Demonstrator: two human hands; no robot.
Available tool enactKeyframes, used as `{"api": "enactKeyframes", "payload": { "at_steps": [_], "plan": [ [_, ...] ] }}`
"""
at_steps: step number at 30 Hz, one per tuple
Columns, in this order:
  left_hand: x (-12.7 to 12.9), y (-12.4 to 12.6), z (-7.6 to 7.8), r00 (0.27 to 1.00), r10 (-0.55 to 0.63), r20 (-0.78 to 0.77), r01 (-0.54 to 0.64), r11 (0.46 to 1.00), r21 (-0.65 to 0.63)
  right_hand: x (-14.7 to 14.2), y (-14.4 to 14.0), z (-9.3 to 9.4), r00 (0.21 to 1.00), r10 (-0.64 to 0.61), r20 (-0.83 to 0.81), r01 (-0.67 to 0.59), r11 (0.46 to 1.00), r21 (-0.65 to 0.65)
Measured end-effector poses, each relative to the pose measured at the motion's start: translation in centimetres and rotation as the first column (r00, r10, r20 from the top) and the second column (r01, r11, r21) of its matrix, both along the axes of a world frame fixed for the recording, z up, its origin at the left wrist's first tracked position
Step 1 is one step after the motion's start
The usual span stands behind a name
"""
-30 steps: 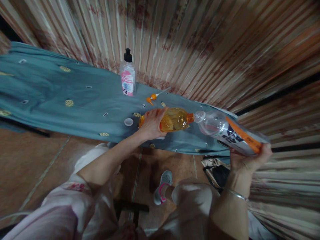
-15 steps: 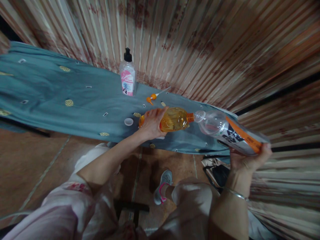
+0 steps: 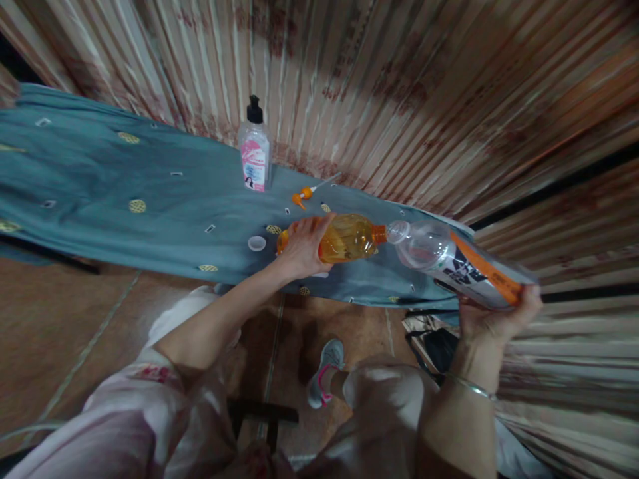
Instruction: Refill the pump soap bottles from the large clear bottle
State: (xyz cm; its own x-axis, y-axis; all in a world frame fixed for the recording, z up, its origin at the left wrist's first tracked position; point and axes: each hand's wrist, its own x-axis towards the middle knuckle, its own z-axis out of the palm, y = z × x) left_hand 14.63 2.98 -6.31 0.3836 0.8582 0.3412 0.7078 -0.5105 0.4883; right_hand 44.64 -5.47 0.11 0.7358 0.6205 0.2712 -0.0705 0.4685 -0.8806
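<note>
My left hand [image 3: 304, 247] is wrapped round an amber see-through bottle [image 3: 349, 238], which lies nearly level with its orange neck to the right. My right hand [image 3: 499, 313] grips the base end of a large clear plastic bottle [image 3: 434, 249] with an orange and grey label. That bottle tilts so its open mouth points left and slightly up. The two mouths meet or nearly meet; whether they touch I cannot tell. Behind my left hand lies an orange pump top [image 3: 303, 195] with a thin pale tube. A small white cap [image 3: 256, 243] rests left of that hand.
A clear pump bottle [image 3: 255, 156] with a black top and pink label stands at the back of the narrow table with its teal cloth [image 3: 184, 193]. A pleated curtain [image 3: 309, 80] hangs right behind it. Under the right end is a dark bag [image 3: 436, 346].
</note>
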Motion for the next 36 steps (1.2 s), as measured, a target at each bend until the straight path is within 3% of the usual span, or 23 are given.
{"api": "enactKeyframes", "payload": {
  "at_steps": [36],
  "plan": [
    [-0.01,0.07,-0.13,1.0,0.0,0.014,-0.001,1.0,0.018,0.05,0.09,-0.12,0.999,0.024,0.033,-0.024,1.0,0.018]
  ]
}}
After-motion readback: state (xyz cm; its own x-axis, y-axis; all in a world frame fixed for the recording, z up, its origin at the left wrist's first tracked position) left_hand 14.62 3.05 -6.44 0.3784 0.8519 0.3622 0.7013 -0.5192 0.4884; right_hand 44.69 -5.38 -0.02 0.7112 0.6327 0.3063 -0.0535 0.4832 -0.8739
